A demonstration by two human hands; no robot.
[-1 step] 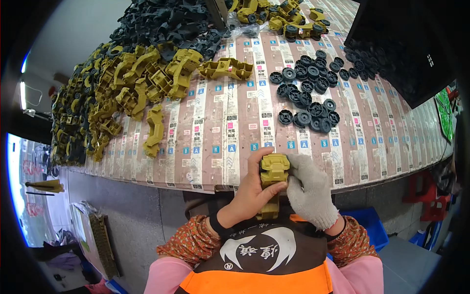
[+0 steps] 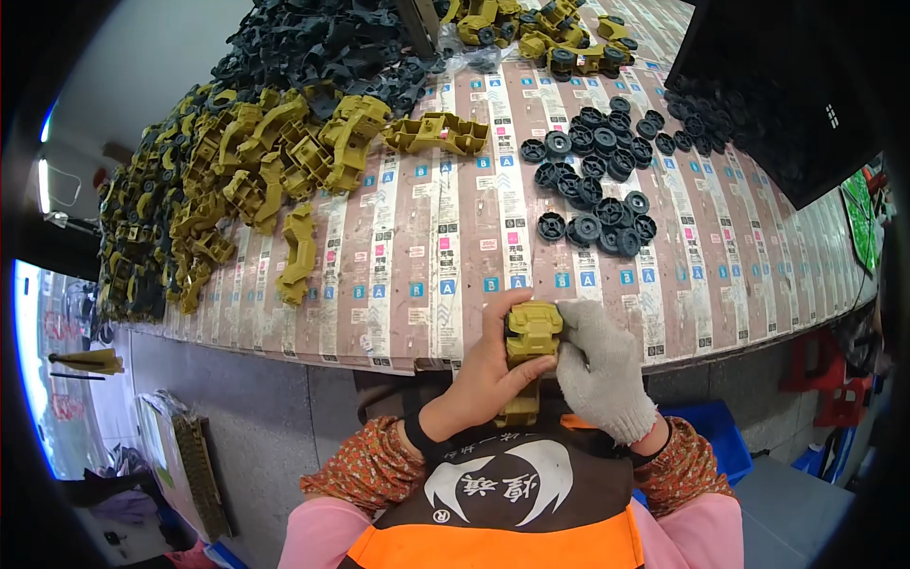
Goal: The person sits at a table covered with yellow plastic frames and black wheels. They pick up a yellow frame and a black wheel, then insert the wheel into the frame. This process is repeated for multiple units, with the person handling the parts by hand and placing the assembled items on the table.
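My bare left hand (image 2: 471, 387) is wrapped round a yellow plastic toy vehicle body (image 2: 534, 332), its thumb across the near side and its fingers along the left. The body is upright in front of my apron, just off the table's near edge, and its lower part shows below my thumb. My right hand (image 2: 607, 379), in a pale knitted glove, has its fingers curled in against the body's right side. Whatever those fingertips may pinch is hidden.
On the table (image 2: 417, 256), black toy wheels (image 2: 595, 166) lie loosely grouped beyond my hands. Yellow vehicle bodies (image 2: 303, 152) are heaped at the left, with dark plastic parts (image 2: 313, 47) piled behind. A black panel (image 2: 777, 104) leans in at the right. A blue bin (image 2: 706, 436) stands below.
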